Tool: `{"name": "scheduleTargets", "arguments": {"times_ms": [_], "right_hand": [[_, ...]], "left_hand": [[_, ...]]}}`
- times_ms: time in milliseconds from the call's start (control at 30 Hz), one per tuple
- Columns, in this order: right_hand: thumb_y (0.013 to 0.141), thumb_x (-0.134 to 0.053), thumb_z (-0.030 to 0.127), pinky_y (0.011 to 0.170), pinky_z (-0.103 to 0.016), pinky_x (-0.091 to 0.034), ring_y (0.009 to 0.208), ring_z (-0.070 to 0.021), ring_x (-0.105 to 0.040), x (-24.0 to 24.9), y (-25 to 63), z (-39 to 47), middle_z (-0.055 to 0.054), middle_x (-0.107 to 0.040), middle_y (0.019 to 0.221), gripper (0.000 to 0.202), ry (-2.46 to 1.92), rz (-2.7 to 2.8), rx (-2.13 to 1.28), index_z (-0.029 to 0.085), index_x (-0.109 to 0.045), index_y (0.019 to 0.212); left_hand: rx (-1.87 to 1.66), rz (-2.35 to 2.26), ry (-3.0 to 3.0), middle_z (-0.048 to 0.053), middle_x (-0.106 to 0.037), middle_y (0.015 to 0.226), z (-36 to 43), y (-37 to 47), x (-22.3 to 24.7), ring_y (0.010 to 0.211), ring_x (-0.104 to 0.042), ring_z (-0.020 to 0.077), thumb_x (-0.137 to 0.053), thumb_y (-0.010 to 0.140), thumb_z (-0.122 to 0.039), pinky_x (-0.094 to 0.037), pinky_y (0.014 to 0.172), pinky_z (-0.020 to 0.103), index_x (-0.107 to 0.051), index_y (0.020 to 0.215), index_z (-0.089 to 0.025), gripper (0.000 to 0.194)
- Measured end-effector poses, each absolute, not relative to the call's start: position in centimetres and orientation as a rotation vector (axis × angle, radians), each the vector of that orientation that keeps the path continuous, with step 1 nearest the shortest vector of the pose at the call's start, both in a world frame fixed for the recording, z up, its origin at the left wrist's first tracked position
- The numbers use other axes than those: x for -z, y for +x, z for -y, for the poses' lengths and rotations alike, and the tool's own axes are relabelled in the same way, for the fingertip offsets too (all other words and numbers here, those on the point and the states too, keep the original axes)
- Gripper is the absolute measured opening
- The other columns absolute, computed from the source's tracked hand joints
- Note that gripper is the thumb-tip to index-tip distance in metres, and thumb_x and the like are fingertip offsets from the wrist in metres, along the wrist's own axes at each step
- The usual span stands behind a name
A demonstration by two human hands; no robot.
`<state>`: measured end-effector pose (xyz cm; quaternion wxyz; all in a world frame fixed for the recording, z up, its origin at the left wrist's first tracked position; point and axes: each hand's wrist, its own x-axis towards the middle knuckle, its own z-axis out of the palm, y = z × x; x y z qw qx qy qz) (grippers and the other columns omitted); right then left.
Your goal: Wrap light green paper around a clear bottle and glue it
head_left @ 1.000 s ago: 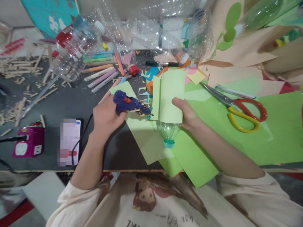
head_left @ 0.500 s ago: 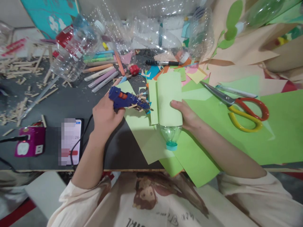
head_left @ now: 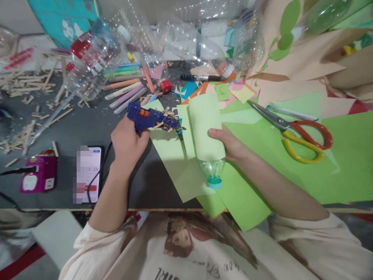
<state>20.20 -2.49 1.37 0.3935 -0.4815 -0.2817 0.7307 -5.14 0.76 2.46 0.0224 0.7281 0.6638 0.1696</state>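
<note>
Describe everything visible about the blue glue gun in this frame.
The glue gun is a small blue plastic tool with an orange trigger patch on its body. The left hand grips its handle and holds it roughly level, nozzle pointing right toward the paper-wrapped bottle. Wood splinters and paper scraps cling around the nozzle end. A black cord trails from the handle side. It hangs above a light green sheet on the table.
</note>
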Motion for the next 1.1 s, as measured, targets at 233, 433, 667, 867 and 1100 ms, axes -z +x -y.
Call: {"name": "scheduleTargets", "arguments": {"times_ms": [233,433,667,867,1100], "right_hand": [[0.053,-0.084,0.049,0.076,-0.043,-0.061,0.091,-0.0303,-0.072,-0.96,20.38,2.54,-0.006,-0.076,0.088,0.046,-1.198,0.763,-1.887,0.024,-0.068,0.088],[0.051,-0.086,0.047,0.073,-0.038,-0.06,0.088,-0.0278,-0.072,-0.98,20.39,2.48,-0.007,-0.077,0.093,0.053,-1.187,0.764,-1.901,0.021,-0.066,0.093],[0.053,-0.085,0.046,0.072,-0.037,-0.06,0.09,-0.0275,-0.071,-0.88,20.47,2.51,-0.008,-0.076,0.098,0.055,-1.169,0.784,-1.906,0.021,-0.067,0.098],[0.053,-0.085,0.045,0.07,-0.036,-0.06,0.084,-0.0253,-0.071,-0.77,20.45,2.51,-0.007,-0.076,0.096,0.053,-1.172,0.788,-1.912,0.021,-0.067,0.097],[0.052,-0.085,0.043,0.069,-0.034,-0.059,0.082,-0.0231,-0.071,-0.56,20.53,2.4,-0.006,-0.076,0.095,0.057,-1.141,0.793,-1.944,0.02,-0.066,0.1]], "left_hand": [[-0.55,-2.087,2.227,0.008,-0.066,0.091,-1.01,-5.63,-2.09,0.089,-0.066,0.0285,-0.051,0.074,-0.026,-0.05,0.078,0.038,-0.059,0.105,-0.021,0.032],[-0.591,-2.114,2.18,0.009,-0.066,0.09,-1.03,-5.63,-2.32,0.089,-0.066,0.0296,-0.051,0.077,-0.027,-0.05,0.078,0.041,-0.059,0.102,-0.021,0.027],[-0.592,-2.151,2.204,0.009,-0.067,0.09,-1.07,-5.81,-2.35,0.087,-0.067,0.0288,-0.052,0.08,-0.025,-0.05,0.074,0.04,-0.059,0.102,-0.023,0.024],[-0.563,-2.152,2.161,0.01,-0.066,0.097,-1.22,-6.12,-2.07,0.095,-0.066,0.0305,-0.052,0.08,-0.023,-0.05,0.08,0.042,-0.058,0.107,-0.023,0.028],[-0.576,-2.202,2.018,0.014,-0.065,0.104,-1.35,-5.44,-2.49,0.104,-0.064,0.0354,-0.052,0.073,-0.022,-0.048,0.088,0.046,-0.057,0.109,-0.018,0.037]]}}
